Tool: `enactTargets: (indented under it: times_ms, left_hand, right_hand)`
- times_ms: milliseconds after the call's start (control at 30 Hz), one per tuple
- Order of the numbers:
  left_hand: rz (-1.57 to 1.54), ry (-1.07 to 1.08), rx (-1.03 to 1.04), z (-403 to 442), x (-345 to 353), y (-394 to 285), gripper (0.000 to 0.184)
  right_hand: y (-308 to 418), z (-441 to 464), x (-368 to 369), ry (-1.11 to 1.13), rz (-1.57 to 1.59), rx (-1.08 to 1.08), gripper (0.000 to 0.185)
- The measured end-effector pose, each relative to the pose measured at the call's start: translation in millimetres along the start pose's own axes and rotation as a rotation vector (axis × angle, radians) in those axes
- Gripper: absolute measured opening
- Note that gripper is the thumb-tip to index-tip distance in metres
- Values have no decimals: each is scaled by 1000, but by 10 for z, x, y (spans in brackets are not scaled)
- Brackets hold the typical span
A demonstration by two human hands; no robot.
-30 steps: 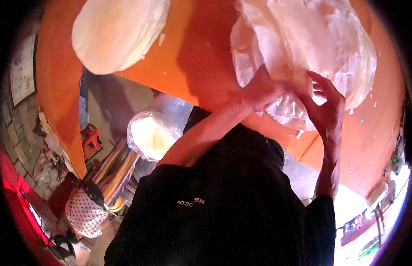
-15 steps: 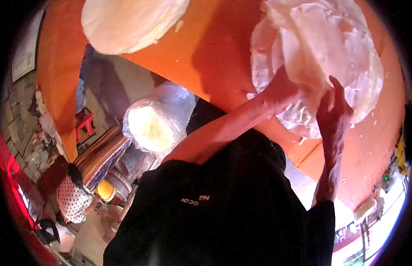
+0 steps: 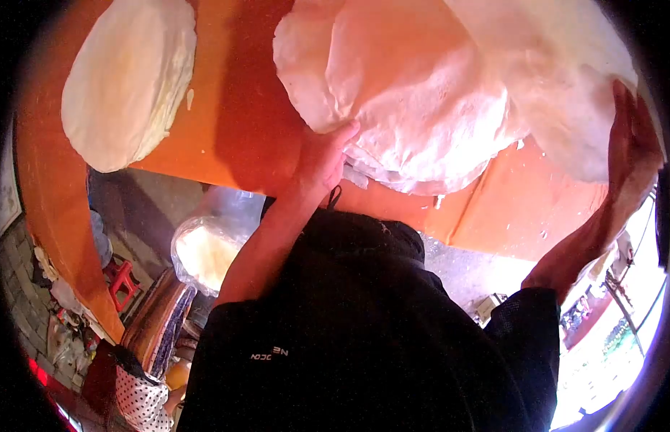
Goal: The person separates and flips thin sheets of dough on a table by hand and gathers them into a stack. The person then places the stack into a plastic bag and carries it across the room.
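Thin, pale round sheets lie in a wide pile (image 3: 421, 93) on the orange table (image 3: 252, 108). At the pile's near left edge is my left hand (image 3: 325, 157), its thumb on top of the sheets and its fingers closed at the rim. Far to the right, my right hand (image 3: 632, 137) grips the edge of one thin sheet (image 3: 573, 93), which stretches out from the pile over the table. A second, neater stack of round sheets (image 3: 130, 86) rests at the table's left.
Below the table edge stands a plastic-wrapped stack of pale rounds (image 3: 209, 252). A red stool (image 3: 119, 284) is on the floor at the left. Part of a person in dotted cloth (image 3: 142, 403) shows at the lower left. Small scraps dot the table's right side.
My hands have moved apart: the right one has gone far right with a sheet, the left one to the pile's left edge. The view has shifted, and the pile appears larger.
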State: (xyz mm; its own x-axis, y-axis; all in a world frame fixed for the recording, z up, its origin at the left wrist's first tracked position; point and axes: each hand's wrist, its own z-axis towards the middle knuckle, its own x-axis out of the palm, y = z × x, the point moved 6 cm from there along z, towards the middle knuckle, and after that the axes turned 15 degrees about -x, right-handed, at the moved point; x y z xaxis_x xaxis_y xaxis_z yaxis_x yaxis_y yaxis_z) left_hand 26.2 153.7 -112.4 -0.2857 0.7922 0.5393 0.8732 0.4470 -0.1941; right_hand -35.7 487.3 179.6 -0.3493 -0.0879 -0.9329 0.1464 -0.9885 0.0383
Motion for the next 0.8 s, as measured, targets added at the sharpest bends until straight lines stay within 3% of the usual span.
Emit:
enactTargets:
  times_ms: [100, 133, 167, 233, 300, 400, 500, 600, 667, 733, 767, 800]
  left_hand:
    - [81, -37, 9, -9, 7, -9, 27]
    - [92, -40, 14, 10, -52, -16, 27]
    - [103, -43, 18, 21, -112, -14, 27]
    - [136, -35, 41, 55, -178, -16, 27]
    - [120, -48, 70, 55, -144, -50, 26]
    - [200, -53, 122, 97, -215, -76, 27]
    - [97, 65, 80, 0, -141, -96, 25]
    - [-1, 123, 101, -250, 60, -178, 31]
    - [17, 195, 87, -284, 53, -185, 32]
    - [7, 437, -92, -371, 195, -169, 35]
    - [0, 334, -12, -417, 183, -156, 33]
    - [0, 329, -13, -398, 141, -142, 33]
  right_hand:
    - [32, -5, -251, -207, 17, -146, 18]
    - [-256, 69, -340, -206, 12, -141, 18]
    - [-704, 203, -352, 31, -267, -230, 25]
    - [-745, 369, -470, 274, -550, -308, 31]
    - [-349, 478, -921, -44, -527, -320, 24]
    - [181, 296, -757, -67, -296, -253, 19]
    - [742, -101, 39, 7, 17, -241, 18]
    - [1349, -524, 896, 164, 323, -292, 23]
    - [1715, -797, 1394, 370, 502, -316, 15]
    - [1759, -877, 1438, 302, 499, -338, 13]
    - [1762, -883, 1419, 234, 489, -368, 11]
    - [1627, -913, 1457, 263, 407, -261, 11]
